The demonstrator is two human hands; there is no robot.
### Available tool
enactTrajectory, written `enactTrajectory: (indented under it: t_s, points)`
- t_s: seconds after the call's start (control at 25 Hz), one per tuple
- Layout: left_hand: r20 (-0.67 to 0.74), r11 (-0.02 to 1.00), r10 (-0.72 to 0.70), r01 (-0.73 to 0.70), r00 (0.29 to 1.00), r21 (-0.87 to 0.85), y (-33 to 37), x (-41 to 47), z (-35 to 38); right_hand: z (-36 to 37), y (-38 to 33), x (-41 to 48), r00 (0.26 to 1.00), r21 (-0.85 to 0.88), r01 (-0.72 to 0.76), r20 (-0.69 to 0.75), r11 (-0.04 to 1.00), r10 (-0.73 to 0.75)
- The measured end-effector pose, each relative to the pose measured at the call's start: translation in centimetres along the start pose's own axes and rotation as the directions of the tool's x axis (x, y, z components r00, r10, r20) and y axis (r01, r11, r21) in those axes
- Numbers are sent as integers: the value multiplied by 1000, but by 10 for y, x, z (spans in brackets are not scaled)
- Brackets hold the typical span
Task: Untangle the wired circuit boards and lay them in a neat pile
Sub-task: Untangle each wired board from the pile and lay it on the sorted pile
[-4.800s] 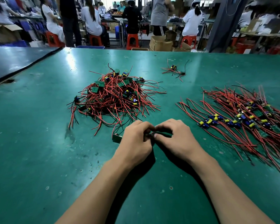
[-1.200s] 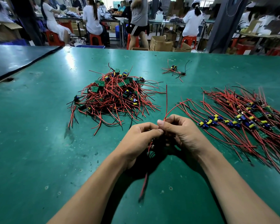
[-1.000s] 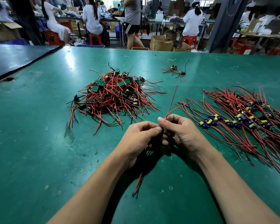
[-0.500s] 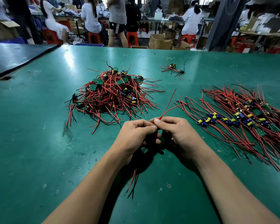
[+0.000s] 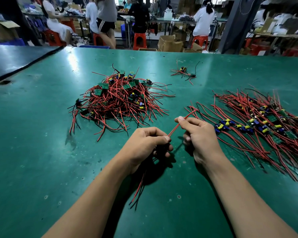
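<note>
Item in hand: red leads, above the table toward its near edge.
- Left hand: fingers curled round the lower run; board not visible, likely enclosed.
- Right hand: thumb and forefinger pinching the leads.
- Handling: draw the leads straight, gently, without kinking.
- Tangled heap, centre: thin glossy red and black wires, small green boards.
- Neat pile, right edge: leads combed roughly parallel.
</note>
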State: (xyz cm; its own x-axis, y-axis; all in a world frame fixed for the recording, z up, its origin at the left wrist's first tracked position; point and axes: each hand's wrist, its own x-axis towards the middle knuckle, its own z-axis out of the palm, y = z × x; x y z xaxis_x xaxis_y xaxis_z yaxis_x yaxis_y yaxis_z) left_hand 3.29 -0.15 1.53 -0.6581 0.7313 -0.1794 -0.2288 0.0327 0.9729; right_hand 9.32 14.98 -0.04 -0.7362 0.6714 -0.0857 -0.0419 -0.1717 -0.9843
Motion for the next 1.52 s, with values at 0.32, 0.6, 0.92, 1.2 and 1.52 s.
enactTrajectory:
  t_s: [0.32, 0.6, 0.92, 1.2, 1.52]
  points:
    - [53, 1000, -4, 5, 999, -15, 1, -3, -2, -4, -11, 5, 998, 268, 47, -53, 962, -34]
    - [96, 999, -14, 17, 995, -33, 0, -5, -6, -10, -18, 6, 984, 487, -176, 77, 855, 159]
    - [144, 999, -47, 47, 988, 4, 4, -5, -12, -19, 0, 12, 841, -523, 353, -185, 776, -508]
    - [132, 998, -43, 48, 990, -34, 3, -4, -14, -8, -12, 8, 995, 252, -8, -98, 968, 33]
    - [145, 997, -61, 69, 988, -46, 3, -3, -15, -10, -19, 5, 948, 539, -314, 133, 782, 289]
